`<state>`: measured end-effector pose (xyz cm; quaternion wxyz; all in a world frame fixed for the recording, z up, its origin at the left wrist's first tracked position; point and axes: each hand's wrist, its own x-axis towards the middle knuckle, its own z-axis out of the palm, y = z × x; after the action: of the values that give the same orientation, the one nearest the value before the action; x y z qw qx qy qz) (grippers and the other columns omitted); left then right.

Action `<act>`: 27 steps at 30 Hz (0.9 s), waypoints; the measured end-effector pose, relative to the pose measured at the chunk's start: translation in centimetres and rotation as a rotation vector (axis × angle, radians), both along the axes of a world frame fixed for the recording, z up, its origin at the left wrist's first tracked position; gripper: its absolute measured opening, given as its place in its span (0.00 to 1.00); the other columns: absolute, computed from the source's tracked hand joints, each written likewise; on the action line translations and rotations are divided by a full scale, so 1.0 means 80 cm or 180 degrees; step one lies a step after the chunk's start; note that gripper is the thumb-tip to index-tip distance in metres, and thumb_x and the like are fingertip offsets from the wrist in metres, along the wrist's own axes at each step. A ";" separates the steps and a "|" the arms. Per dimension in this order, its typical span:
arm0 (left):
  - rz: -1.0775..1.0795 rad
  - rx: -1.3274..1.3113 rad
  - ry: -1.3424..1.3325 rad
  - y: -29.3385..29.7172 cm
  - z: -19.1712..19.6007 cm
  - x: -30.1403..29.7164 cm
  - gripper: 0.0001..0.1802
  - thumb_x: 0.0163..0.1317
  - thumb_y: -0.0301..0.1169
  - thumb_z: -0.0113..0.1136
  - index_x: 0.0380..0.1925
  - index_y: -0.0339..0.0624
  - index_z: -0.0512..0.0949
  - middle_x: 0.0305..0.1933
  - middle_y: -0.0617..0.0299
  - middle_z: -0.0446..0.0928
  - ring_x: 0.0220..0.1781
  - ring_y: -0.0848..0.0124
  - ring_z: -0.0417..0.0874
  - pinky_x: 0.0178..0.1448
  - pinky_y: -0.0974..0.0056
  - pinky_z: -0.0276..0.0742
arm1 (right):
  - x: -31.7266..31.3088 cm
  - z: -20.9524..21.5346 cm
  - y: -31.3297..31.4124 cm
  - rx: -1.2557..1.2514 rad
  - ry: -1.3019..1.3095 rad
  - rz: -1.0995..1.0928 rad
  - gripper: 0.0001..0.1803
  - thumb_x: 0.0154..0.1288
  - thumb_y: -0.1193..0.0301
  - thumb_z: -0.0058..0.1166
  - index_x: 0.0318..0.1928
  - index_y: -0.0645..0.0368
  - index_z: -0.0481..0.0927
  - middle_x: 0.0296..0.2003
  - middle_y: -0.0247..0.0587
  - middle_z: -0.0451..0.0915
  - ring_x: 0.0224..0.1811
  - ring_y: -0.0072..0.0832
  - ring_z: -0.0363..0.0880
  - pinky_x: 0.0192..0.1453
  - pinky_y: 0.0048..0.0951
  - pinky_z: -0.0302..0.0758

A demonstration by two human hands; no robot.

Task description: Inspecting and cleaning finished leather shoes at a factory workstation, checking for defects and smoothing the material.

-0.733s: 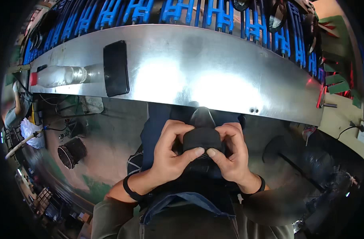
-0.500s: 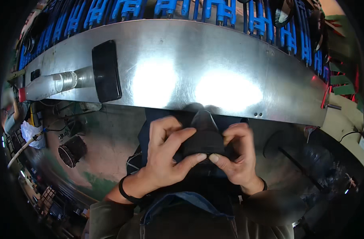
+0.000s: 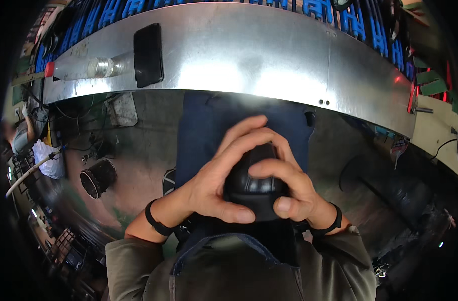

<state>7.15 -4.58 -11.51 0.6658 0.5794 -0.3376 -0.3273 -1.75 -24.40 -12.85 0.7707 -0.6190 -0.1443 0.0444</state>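
Both of my hands wrap around a rounded black object [image 3: 254, 188] held close to my chest, over my dark blue apron [image 3: 209, 125]. My left hand [image 3: 216, 173] covers its left side and top, thumb across the front. My right hand [image 3: 289, 183] grips its right side, fingers curled over the top and thumb pressed on the lower front. The object has shiny segmented panels; most of it is hidden by my fingers. Black bands circle both wrists.
A curved sheet-metal bench [image 3: 249, 55] runs across the top, with a black phone [image 3: 148, 54] and a clear plastic bottle [image 3: 83, 67] lying on its left part. Blue racks [image 3: 339, 15] stand behind it. A dark cylindrical pipe piece [image 3: 96, 178] lies on the floor at left.
My hands with the black object have come closer to the camera and look larger. My left fingers now reach further over its top. The view has tilted down.
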 end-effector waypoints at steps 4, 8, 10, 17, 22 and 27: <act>0.0387 -0.0141 -0.0479 -0.002 -0.013 -0.035 0.47 0.59 0.62 0.63 0.63 0.30 0.72 0.73 0.36 0.61 0.72 0.49 0.68 0.73 0.47 0.65 | -0.025 -0.004 0.022 -0.0074 -0.0394 -0.0502 0.23 0.67 0.58 0.51 0.53 0.63 0.81 0.67 0.64 0.60 0.69 0.51 0.63 0.72 0.50 0.62; 0.0783 0.0186 -0.0608 -0.023 -0.008 -0.045 0.39 0.75 0.59 0.43 0.60 0.31 0.76 0.68 0.38 0.69 0.68 0.50 0.73 0.71 0.49 0.68 | -0.038 -0.012 0.027 0.0215 0.0038 -0.0985 0.22 0.75 0.58 0.40 0.51 0.61 0.81 0.63 0.61 0.65 0.66 0.45 0.66 0.71 0.46 0.62; 0.0603 0.0291 -0.0458 -0.025 -0.014 -0.052 0.45 0.75 0.65 0.33 0.65 0.30 0.71 0.73 0.41 0.66 0.74 0.52 0.67 0.77 0.50 0.60 | -0.050 -0.015 0.020 0.0109 0.0143 -0.0983 0.28 0.80 0.51 0.31 0.53 0.59 0.80 0.65 0.59 0.66 0.67 0.42 0.66 0.72 0.44 0.61; 0.0128 0.0855 -0.0781 0.033 -0.081 -0.131 0.75 0.42 0.53 0.84 0.79 0.38 0.40 0.80 0.35 0.48 0.82 0.41 0.49 0.82 0.45 0.53 | -0.079 0.001 0.028 0.0624 -0.0172 -0.1234 0.45 0.77 0.34 0.20 0.62 0.63 0.72 0.66 0.55 0.67 0.68 0.39 0.66 0.74 0.41 0.60; -0.0785 0.0809 -0.2884 0.001 0.057 -0.066 0.57 0.35 0.44 0.82 0.71 0.48 0.68 0.73 0.34 0.63 0.68 0.40 0.74 0.66 0.47 0.76 | -0.098 0.038 -0.012 0.1829 0.0876 -0.1475 0.51 0.73 0.31 0.30 0.74 0.66 0.57 0.71 0.51 0.65 0.73 0.39 0.63 0.79 0.43 0.56; 0.0920 0.0478 -0.3093 0.027 0.082 -0.058 0.62 0.42 0.41 0.82 0.77 0.46 0.56 0.79 0.37 0.52 0.80 0.45 0.56 0.80 0.44 0.54 | -0.125 0.054 -0.010 0.1986 0.1285 -0.0627 0.58 0.42 0.69 0.70 0.75 0.60 0.54 0.65 0.49 0.73 0.66 0.42 0.75 0.72 0.41 0.71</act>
<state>2.49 -2.38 -4.93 0.4269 0.7516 -0.5002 0.0519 -11.73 -25.22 -8.53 0.9356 -0.3444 0.0640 0.0450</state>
